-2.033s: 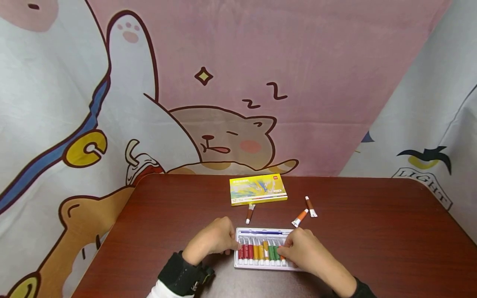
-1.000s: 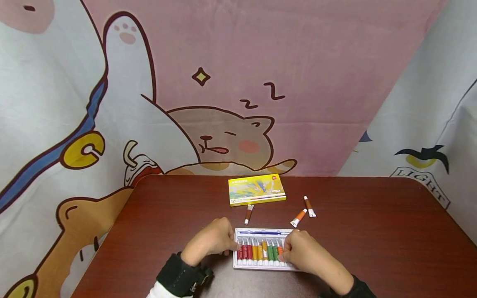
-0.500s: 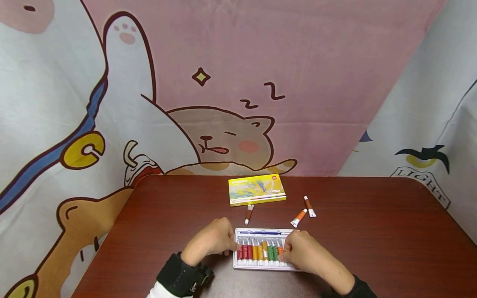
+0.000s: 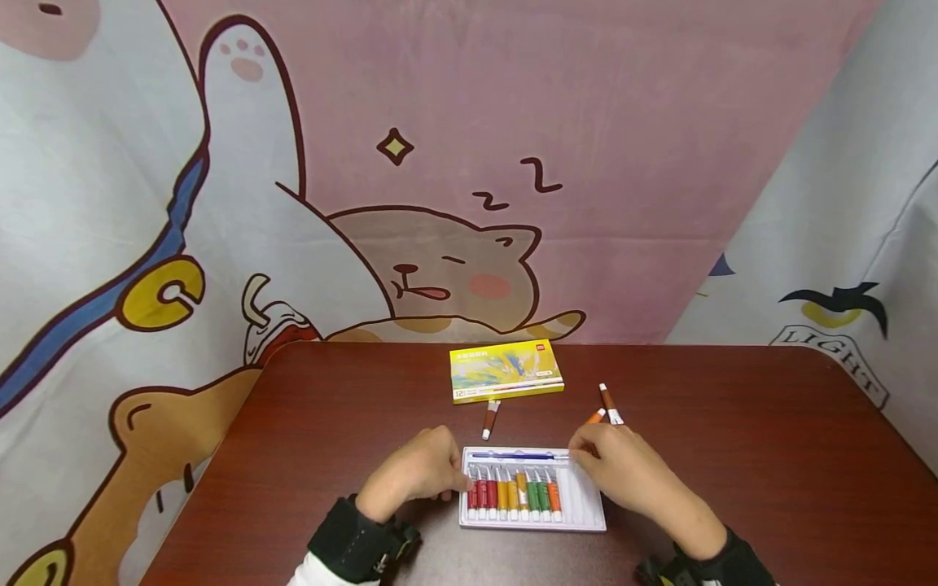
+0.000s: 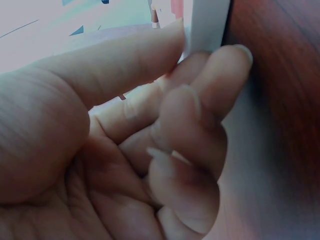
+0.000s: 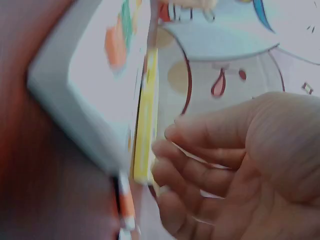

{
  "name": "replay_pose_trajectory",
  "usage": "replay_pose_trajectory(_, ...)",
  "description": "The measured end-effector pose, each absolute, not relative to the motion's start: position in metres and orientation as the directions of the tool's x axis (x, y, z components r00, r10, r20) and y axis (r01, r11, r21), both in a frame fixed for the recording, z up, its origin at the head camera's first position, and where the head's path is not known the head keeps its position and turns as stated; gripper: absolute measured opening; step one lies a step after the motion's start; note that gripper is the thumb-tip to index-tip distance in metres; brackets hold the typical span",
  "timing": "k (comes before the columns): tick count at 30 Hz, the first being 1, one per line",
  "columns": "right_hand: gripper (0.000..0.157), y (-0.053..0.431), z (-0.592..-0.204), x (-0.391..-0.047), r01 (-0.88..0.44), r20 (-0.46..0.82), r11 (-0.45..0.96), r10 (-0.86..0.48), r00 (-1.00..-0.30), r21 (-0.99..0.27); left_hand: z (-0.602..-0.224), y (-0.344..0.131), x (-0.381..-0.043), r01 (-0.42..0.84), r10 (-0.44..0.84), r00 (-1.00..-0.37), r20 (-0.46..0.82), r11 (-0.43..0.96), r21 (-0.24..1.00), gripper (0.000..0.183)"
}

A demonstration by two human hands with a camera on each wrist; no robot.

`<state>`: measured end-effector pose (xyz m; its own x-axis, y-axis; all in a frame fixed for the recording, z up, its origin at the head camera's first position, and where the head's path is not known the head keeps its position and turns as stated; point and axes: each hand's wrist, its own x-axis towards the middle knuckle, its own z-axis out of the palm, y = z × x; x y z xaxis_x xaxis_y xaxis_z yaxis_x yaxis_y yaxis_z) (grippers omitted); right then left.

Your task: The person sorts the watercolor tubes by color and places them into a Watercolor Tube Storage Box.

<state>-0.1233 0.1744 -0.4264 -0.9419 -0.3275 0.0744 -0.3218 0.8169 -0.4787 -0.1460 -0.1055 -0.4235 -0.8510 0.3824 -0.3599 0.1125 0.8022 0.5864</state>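
Note:
A white plastic tray lies on the table, holding a row of paint tubes in reds, yellows and greens, with an orange tube at the row's right end. My left hand pinches the tray's left edge; in the left wrist view its thumb and bent fingers meet at the white wall. Over the tray's upper right corner hovers my right hand, fingers loosely bent, nothing between them in the right wrist view. A blue paintbrush lies along the tray's far side.
Behind the tray is a yellow box, with a brown tube just in front of it. Farther right lie another brown tube and a loose orange tube, partly hidden by my right hand. A cartoon-printed cloth hangs behind the table.
My right hand has let go of the orange tube at the row's end and moved up and right, uncovering the tray's right part. The left hand keeps its place.

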Motion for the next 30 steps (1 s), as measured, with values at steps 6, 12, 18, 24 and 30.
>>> replay_pose_trajectory(6, 0.031, 0.193, -0.438, -0.134, -0.465, 0.229, 0.867, -0.424, -0.877, -0.178, -0.423, -0.105, -0.146, 0.113, 0.385, -0.848, -0.364, 0.803, 0.586, 0.029)
replay_pose_trajectory(12, 0.026, 0.196, -0.446, -0.136, -0.436, 0.17, 0.895, -0.417, -0.893, -0.095, -0.422, -0.106, -0.144, 0.113, 0.384, -0.848, -0.364, 0.803, 0.585, 0.03)
replay_pose_trajectory(18, 0.016, 0.2, -0.449, -0.135, -0.395, 0.259, 0.917, -0.37, -0.892, -0.05, -0.422, -0.104, -0.144, 0.113, 0.386, -0.848, -0.364, 0.801, 0.587, 0.031)
replay_pose_trajectory(24, 0.017, 0.203, -0.448, -0.134, -0.381, 0.267, 0.924, -0.357, -0.895, -0.042, -0.421, -0.104, -0.144, 0.105, 0.382, -0.845, -0.373, 0.804, 0.585, 0.029)
replay_pose_trajectory(30, 0.022, 0.206, -0.442, -0.134, -0.318, 0.195, 0.942, -0.293, -0.936, -0.107, -0.421, -0.105, -0.145, 0.11, 0.382, -0.845, -0.374, 0.809, 0.577, 0.028)
